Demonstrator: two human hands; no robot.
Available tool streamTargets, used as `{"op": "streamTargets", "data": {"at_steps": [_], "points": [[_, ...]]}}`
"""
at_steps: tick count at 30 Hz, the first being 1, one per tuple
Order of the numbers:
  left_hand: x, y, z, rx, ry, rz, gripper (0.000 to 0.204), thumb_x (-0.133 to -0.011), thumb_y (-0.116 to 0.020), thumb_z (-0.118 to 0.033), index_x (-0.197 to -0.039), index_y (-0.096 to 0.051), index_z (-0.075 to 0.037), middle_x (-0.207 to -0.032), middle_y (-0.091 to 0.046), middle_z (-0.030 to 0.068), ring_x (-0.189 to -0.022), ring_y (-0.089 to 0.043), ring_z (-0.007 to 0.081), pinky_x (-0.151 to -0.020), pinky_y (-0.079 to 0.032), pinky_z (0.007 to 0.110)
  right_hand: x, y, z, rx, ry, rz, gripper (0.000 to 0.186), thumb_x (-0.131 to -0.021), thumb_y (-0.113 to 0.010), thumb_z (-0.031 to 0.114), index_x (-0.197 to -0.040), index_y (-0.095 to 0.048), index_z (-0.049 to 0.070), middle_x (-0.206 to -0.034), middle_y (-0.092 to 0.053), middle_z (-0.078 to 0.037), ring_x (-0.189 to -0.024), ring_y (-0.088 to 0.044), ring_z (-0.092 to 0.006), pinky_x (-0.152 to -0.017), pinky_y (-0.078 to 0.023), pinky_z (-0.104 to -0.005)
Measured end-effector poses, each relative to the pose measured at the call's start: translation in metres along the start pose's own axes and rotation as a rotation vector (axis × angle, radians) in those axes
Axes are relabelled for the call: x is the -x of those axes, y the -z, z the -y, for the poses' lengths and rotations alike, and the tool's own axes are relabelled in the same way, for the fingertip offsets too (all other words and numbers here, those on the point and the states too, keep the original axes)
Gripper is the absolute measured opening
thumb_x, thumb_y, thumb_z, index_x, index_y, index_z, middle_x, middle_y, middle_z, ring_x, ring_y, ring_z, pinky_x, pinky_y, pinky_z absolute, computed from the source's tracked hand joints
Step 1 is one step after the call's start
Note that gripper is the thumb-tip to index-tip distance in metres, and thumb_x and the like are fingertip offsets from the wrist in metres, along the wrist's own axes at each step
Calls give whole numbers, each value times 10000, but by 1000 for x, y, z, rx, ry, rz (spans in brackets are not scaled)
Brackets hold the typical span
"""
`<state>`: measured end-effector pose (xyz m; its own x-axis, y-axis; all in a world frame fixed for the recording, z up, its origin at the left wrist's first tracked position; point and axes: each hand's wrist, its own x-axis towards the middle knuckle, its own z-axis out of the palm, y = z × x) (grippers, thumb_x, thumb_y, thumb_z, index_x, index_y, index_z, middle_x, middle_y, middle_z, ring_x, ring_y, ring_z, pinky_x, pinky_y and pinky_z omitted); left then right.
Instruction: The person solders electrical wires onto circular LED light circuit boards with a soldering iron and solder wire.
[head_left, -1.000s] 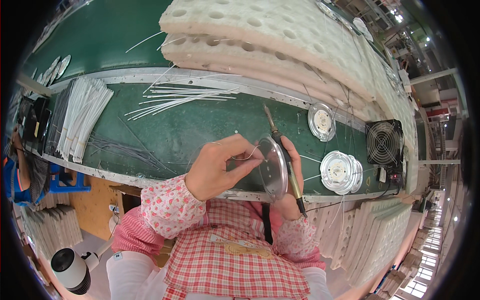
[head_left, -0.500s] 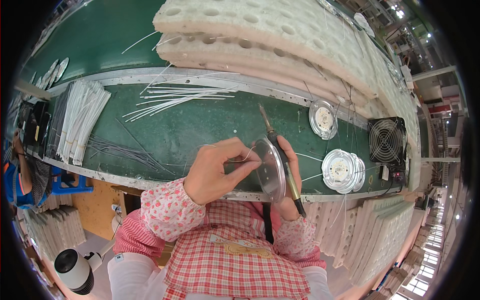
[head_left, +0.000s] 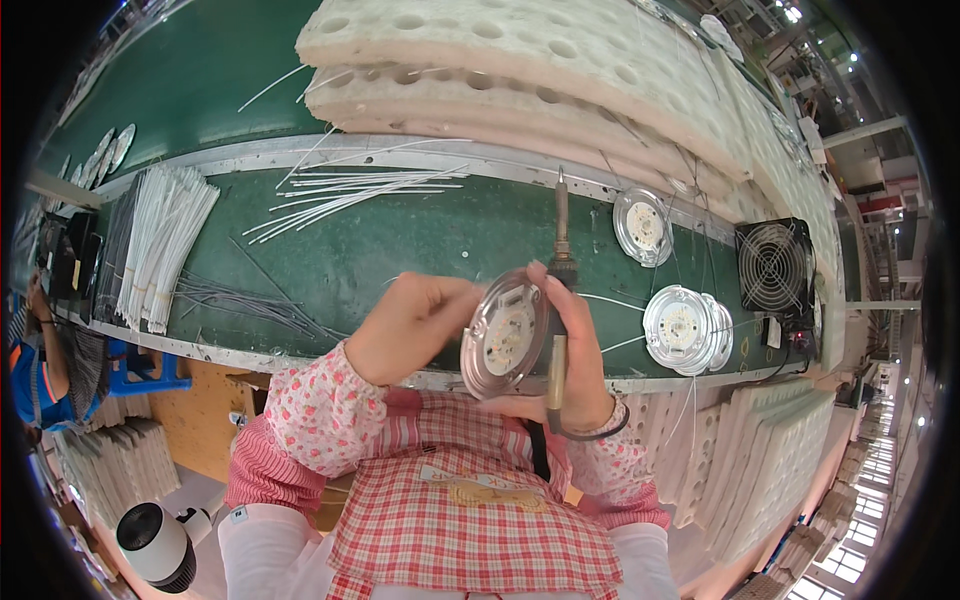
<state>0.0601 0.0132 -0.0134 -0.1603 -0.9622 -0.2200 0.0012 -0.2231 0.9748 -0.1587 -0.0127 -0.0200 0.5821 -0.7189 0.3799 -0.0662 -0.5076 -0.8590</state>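
Observation:
My right hand (head_left: 580,375) holds a round clear-rimmed lamp disc (head_left: 510,340) and a soldering iron (head_left: 563,235) together. The disc is tilted, with the pale circuit board in its middle turned toward me. Behind it the iron stands nearly upright, tip pointing away over the bench. At the disc's left edge, my left hand (head_left: 415,325) is closed in a pinch, its fingertips partly hidden by the rim. A short bit of thin wire (head_left: 391,281) shows beside that hand; where it runs between the fingers is hidden.
Loose white wires (head_left: 350,195), grey wires (head_left: 250,305) and a white wire bundle (head_left: 165,250) lie on the green bench (head_left: 420,235). Several lamp discs (head_left: 678,330) and a black fan (head_left: 775,265) are at right. Stacked foam trays (head_left: 430,55) stand behind. Another person's arm (head_left: 50,340) shows far left.
The disc has turned so its circuit board faces me, and moved slightly left. The iron swung more upright, its tip farther right. My left hand shifted left to the disc's edge.

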Motion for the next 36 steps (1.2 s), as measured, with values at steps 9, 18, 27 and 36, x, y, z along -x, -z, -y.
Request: {"op": "streamTargets", "data": {"at_steps": [9, 18, 27, 36], "points": [[-11, -22, 5, -368, 102, -160, 362, -782, -822, -214, -1047, -706, 3, -856, -708, 61, -786, -627, 93, -711, -493, 303, -6, 0, -18, 404, 153, 160, 1026, -624, -906, 209, -1473, -358, 27, -1407, -441, -265, -1243, -501, -447, -1029, -456, -478], [4, -9, 0, -1096, -564, -135, 178, -794, -689, -164, -891, -571, -73, -851, -548, 82, -804, -546, 271, -755, -388, 399, -10, 2, -29, 522, 92, 48, 606, -732, -825, 192, -1288, -596, 118, -1211, -575, -197, -1060, -592, -372, -882, -496, -459], [25, 11, 8, -976, -529, 40, 169, -823, -713, -161, -850, -569, -77, -753, -558, 71, -741, -575, 258, -757, -418, 392, 5, 22, -17, 622, 146, 154, 392, -731, -793, 106, -1103, -688, 171, -1060, -601, -129, -908, -622, -332, -739, -516, -403], [11, -1, 24, -1001, -640, -308, 163, -767, -752, -112, -756, -593, -75, -785, -586, 41, -804, -583, 251, -834, -395, 433, 25, 32, 6, 255, -142, -99, 294, -787, -703, 16, -1081, -695, 17, -729, -671, -87, -613, -633, -193, -577, -485, -303]]}}
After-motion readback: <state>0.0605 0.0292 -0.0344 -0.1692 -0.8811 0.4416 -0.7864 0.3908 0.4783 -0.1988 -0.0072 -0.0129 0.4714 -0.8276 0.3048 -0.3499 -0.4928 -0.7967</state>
